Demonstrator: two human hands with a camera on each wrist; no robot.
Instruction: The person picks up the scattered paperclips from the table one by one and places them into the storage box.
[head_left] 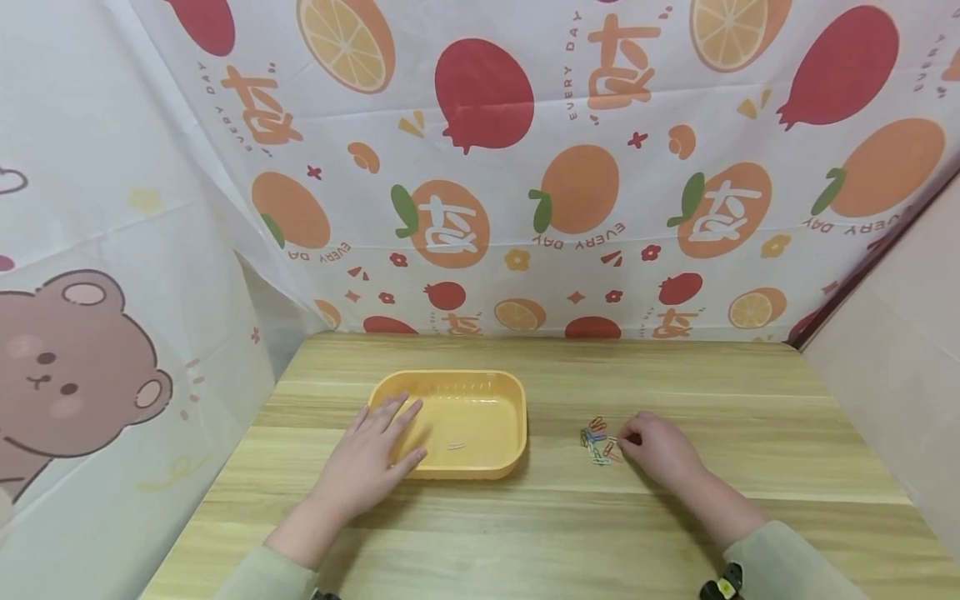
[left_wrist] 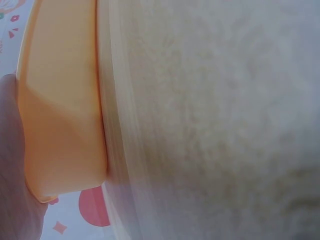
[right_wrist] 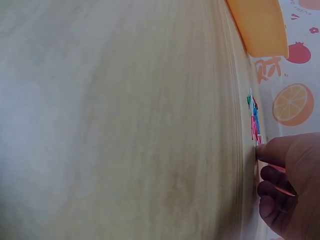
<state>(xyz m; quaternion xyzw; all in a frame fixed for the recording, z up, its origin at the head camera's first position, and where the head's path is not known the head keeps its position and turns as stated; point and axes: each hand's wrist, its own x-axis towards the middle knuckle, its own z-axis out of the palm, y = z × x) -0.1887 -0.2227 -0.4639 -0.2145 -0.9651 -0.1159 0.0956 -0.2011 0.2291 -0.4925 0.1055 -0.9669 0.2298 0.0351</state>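
Note:
My left hand (head_left: 363, 462) rests over the left rim of a yellow plastic tray (head_left: 480, 473), its fingers spread and reaching inside. One pale paper clip (head_left: 456, 447) lies on the tray's floor. To the right of the tray, several coloured paper clips (head_left: 597, 437) lie in a loose pile on the table. At the pile's right edge, my right hand (head_left: 663, 450) pinches a whitish paper clip (head_left: 612, 439) between thumb and forefinger; the fingertips partly hide it. The right wrist view shows the thumb (right_wrist: 272, 150) low at the tabletop beside the pile (right_wrist: 255, 120), other fingers curled.
The wood-grain table (head_left: 525, 533) ends at a fruit-printed cloth (head_left: 517, 192) behind it. A bear-printed cloth (head_left: 82, 375) hangs on the left, and a plain pale panel (head_left: 892, 358) stands on the right.

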